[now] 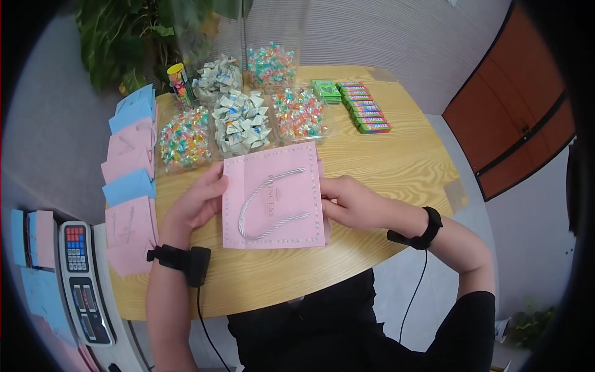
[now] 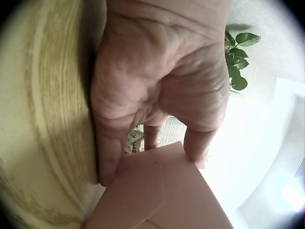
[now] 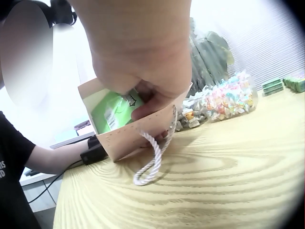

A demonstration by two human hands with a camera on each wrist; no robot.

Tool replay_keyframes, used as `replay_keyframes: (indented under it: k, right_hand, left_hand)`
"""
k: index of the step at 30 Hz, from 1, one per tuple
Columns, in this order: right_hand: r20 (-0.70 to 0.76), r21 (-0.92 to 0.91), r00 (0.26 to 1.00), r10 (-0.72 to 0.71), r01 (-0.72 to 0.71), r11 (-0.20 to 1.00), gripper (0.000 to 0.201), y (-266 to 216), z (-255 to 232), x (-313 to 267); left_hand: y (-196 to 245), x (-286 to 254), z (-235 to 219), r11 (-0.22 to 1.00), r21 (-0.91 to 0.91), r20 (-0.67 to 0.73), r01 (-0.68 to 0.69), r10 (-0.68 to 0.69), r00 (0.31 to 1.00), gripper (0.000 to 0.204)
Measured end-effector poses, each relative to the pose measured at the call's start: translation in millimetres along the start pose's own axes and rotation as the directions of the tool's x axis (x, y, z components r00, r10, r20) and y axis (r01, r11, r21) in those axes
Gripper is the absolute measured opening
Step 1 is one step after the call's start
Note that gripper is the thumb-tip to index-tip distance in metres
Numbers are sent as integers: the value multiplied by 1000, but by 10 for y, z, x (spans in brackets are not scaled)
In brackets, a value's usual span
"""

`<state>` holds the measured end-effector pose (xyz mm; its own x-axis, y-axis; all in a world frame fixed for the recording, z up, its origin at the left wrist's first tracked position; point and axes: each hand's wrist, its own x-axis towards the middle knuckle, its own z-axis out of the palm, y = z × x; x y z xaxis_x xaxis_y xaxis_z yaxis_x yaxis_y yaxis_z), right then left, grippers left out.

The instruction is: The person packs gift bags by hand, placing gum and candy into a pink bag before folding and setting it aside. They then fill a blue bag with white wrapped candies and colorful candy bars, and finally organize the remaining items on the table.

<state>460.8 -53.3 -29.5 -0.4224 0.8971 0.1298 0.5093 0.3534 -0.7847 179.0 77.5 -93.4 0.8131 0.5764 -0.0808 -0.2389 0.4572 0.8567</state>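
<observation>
A pink gift bag [image 1: 273, 198] with a white rope handle [image 1: 248, 208] lies on its side in front of the person, its mouth toward the right. The left hand [image 1: 201, 198] holds the bag's closed end; in the left wrist view that hand [image 2: 157, 90] has thumb and fingers on either side of the pink bag [image 2: 157, 195]. The right hand [image 1: 356, 201] reaches into the mouth. From the right wrist, a green packet [image 3: 114, 112] shows inside the bag [image 3: 128, 140], with the right hand's [image 3: 143, 81] curled fingers against it; the fingertips are partly hidden.
Clear tubs of wrapped candies [image 1: 184, 137] and white packets [image 1: 240, 124] stand behind the bag. Green boxes [image 1: 326, 91] and candy sticks [image 1: 365, 108] lie at the back right. Pink and blue bags [image 1: 130, 217] line the left edge, beside a scale [image 1: 87, 279].
</observation>
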Motion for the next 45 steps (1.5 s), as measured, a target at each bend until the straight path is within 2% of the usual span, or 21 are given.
replay_keyframes:
  k: [2, 5, 7, 8, 10, 11, 14, 16, 17, 19, 20, 22, 25, 32, 35, 37, 38, 39, 40, 42, 45]
  right_hand:
    - [33, 53, 999, -7, 5, 999, 21, 8, -62, -28]
    - [66, -29, 998, 19, -17, 999, 21, 58, -184, -92]
    - [-186, -55, 982, -22, 12, 998, 22, 143, -192, -128]
    - [-184, -57, 983, -21, 10, 998, 22, 132, -181, -119]
    - [-397, -37, 917, 31, -49, 998, 21, 85, -115, -68]
    - [-401, -37, 915, 31, -50, 998, 21, 34, -70, -35]
    - [-362, -132, 932, 3, -54, 990, 23, -62, 94, 25]
    - [-15, -317, 991, -133, 121, 940, 29, 43, 210, 27]
    - [-19, -317, 991, -132, 119, 941, 29, 71, 267, 48]
    - [182, -176, 958, -221, 253, 951, 34, 100, 348, 93]
    - [181, -178, 958, -220, 252, 951, 34, 94, 344, 112]
    - [304, -19, 920, -248, 267, 964, 37, 77, 309, 174]
    - [332, 127, 884, -329, 304, 944, 49, -6, 252, 271]
    - [295, 83, 904, -310, 299, 951, 43, -14, 240, 256]
    - [332, 157, 905, -266, 225, 962, 42, -53, 206, 271]
    - [357, 323, 903, -239, 121, 939, 41, -232, 151, 304]
    - [340, 303, 915, -216, 111, 947, 41, -160, 190, 323]
    - [232, 243, 875, -425, 371, 896, 40, 1, 296, 355]
    - [148, 148, 774, -616, 599, 787, 40, 139, 381, 364]
    - [154, 88, 856, -494, 486, 870, 41, 274, 469, 329]
    - [170, 98, 904, -392, 380, 920, 38, 235, 510, 366]
  left_hand:
    - [1, 0, 15, 1000, 6, -10, -8, 8, 1000, 76]
    - [26, -19, 35, 1000, 14, -18, -5, 5, 1000, 76]
    - [23, -16, 33, 1000, 16, -9, 5, -4, 1000, 76]
    - [15, -9, 31, 1000, 9, -13, 4, -3, 1000, 76]
    - [13, 7, 35, 1000, 3, -14, 3, -3, 1000, 76]
    - [16, 5, 35, 1000, 5, -12, -1, 1, 1000, 75]
    - [12, -2, 46, 1000, 14, -20, -5, 5, 1000, 74]
    - [-5, -1, 17, 1000, 20, -31, -10, 10, 999, 74]
    - [-30, 6, -27, 999, 30, -15, -12, 13, 1000, 75]
    - [-51, 12, -64, 999, 40, 3, -16, 15, 1000, 75]
    - [-54, 9, -74, 999, 53, 14, -4, 3, 1000, 75]
    - [-62, -2, -91, 998, 68, 24, 6, -8, 1000, 75]
    - [-68, -2, -98, 997, 83, 16, 6, -8, 1000, 74]
    - [-38, -8, -43, 998, 67, 1, 12, -12, 1000, 74]
    - [-56, -5, -65, 998, 69, -15, 1, 0, 1000, 74]
    - [-83, 18, -60, 998, 66, 4, -21, 21, 1000, 74]
    - [-70, 8, -57, 997, 69, 2, -33, 33, 999, 74]
    - [-67, 10, -50, 997, 70, 6, -42, 42, 999, 73]
    - [-70, 8, -49, 997, 60, 4, -44, 44, 999, 73]
    - [-72, -6, -49, 998, 52, 36, -30, 29, 999, 72]
    - [-51, -5, 21, 998, 42, 5, -46, 46, 999, 72]
